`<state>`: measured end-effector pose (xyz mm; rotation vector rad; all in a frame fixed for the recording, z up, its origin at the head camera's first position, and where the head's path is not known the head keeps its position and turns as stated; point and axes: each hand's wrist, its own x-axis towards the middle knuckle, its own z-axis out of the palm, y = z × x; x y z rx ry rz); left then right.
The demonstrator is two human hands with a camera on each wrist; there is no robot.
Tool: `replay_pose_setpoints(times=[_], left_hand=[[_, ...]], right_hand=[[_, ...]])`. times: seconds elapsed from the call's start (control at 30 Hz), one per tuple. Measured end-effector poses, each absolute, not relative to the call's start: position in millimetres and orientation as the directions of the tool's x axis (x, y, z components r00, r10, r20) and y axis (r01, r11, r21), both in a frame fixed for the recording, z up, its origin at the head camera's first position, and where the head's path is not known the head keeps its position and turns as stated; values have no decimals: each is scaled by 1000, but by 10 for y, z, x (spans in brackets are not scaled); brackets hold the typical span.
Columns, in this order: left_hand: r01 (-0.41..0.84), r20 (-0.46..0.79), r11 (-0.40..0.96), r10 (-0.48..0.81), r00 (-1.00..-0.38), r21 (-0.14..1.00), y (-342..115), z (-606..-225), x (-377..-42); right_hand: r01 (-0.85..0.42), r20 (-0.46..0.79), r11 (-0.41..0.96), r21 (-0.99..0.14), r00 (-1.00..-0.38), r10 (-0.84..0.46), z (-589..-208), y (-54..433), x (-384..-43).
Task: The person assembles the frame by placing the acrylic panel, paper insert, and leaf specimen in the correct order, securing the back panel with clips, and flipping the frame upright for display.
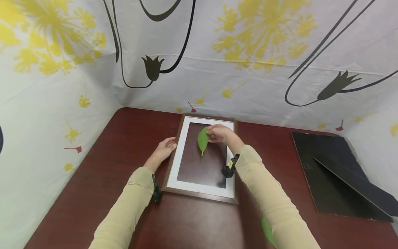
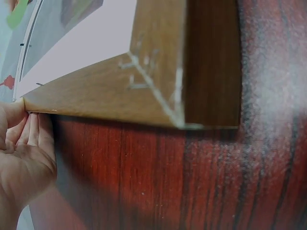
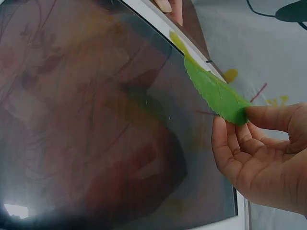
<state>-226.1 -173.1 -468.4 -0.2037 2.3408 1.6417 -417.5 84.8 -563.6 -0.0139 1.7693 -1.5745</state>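
Note:
A picture frame (image 1: pixel 202 196) with brown wooden bars lies flat on the table, a white mat (image 1: pixel 230 188) and a see-through pane within it. My left hand (image 1: pixel 163 150) holds the frame's left bar; in the left wrist view the thumb is at its upper edge and the fingers (image 2: pixel 44 136) are beside and below. Over the upper part of the pane, my right hand (image 1: pixel 220 134) pinches a green leaf (image 1: pixel 203 139) by one end between thumb and fingers. The leaf's stem end points toward me in the head view. The right wrist view shows the leaf's (image 3: pixel 211 88) toothed edge and the hand's reflection in the pane.
A black backing board (image 1: pixel 320 148) with a raised stand flap (image 1: pixel 357 180) lies on the right side of the dark red table (image 1: pixel 130 138). Another green leaf (image 1: pixel 268 232) is partly hidden beneath my right forearm. A flower-patterned cloth (image 1: pixel 199 86) hangs behind and around the table.

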Motion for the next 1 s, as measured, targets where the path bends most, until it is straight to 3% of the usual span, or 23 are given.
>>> replay_pose_setpoints(times=[0.37, 0.47, 0.6, 0.83, 1.0], left_hand=[[-260, -284, 328, 26, -959, 908, -1715, -4684, -2238], [-256, -278, 324, 22, -960, 911, -1703, -4683, -2228], [-253, -274, 320, 20, -962, 913, -1699, -4680, -2221], [-259, -280, 320, 19, -960, 911, -1705, -4682, -2221], [-263, -286, 322, 24, -958, 909, -1715, -4691, -2224]], right_hand=[[529, -587, 254, -810, -715, -381, -7218, 653, -5412], [531, -590, 257, -807, -720, -365, -7404, 661, -5562], [535, -594, 257, -805, -729, -340, -7029, 635, -5330], [543, -576, 208, -814, -707, -411, -7063, 740, -5460], [546, -576, 190, -816, -742, -344, -5654, 729, -4459]])
